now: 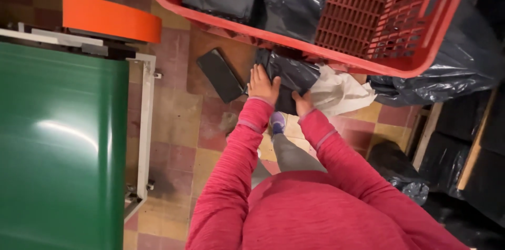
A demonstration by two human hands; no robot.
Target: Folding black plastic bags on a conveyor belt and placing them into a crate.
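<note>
A broad green conveyor belt (58, 145) fills the left of the scene, framed by a pale metal rail (143, 124), with an orange rounded cover (110, 18) at its far end. Across the far right hangs a big red plastic crate (368, 24) with slatted walls, holding black plastic-wrapped parcels (294, 3). More dark bags (463, 55) pile up at the right, beside the crate and down toward the near corner. The floor (179, 124) is worn tile in reddish and yellowish squares. On it, just under the crate's near rim, lies a black plastic parcel (290, 74), partly over a white bag (339, 92), with a flat dark rectangular packet (220, 75) just to its left. The person, in pink sleeves, reaches down to the black parcel: the left hand (262, 86) lies flat with fingers spread on its left edge, and the right hand (303, 104) grips its near edge, fingers curled. A purple-toed shoe (277, 121) shows between the arms.
</note>
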